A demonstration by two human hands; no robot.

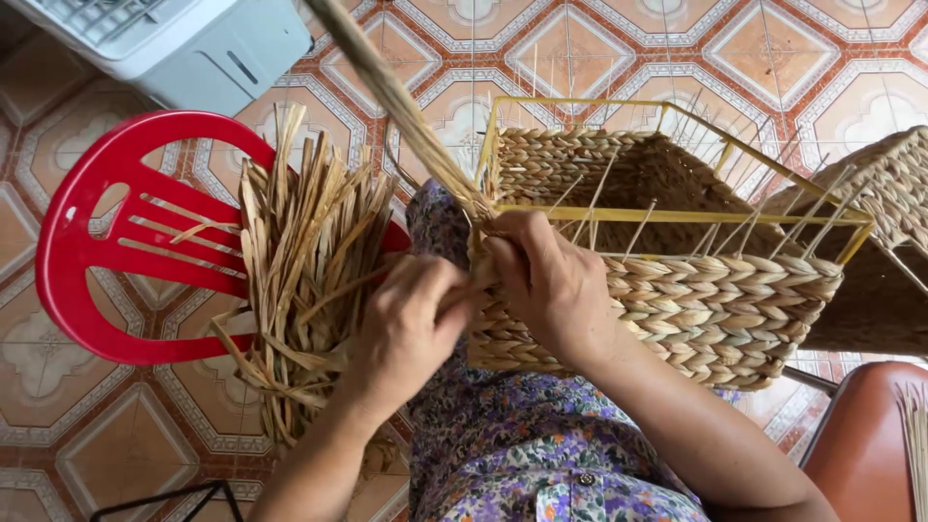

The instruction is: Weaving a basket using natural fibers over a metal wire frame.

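Note:
A half-woven straw basket (696, 309) on a yellow wire frame (677, 213) rests on my lap. My right hand (546, 280) presses on the basket's near left corner, fingers curled over the woven wall. My left hand (406, 324) sits just left of it, pinching a dried straw strand (396, 97) that runs up and away past the top of the view. The two hands touch at the corner.
A bundle of dried straw (304, 251) lies on a red plastic stool (106, 242) to my left. A pale grey plastic box (184, 43) stands at top left. Another woven basket (884, 242) sits at right, above a brown seat (860, 435). Patterned tile floor (735, 48) lies all around.

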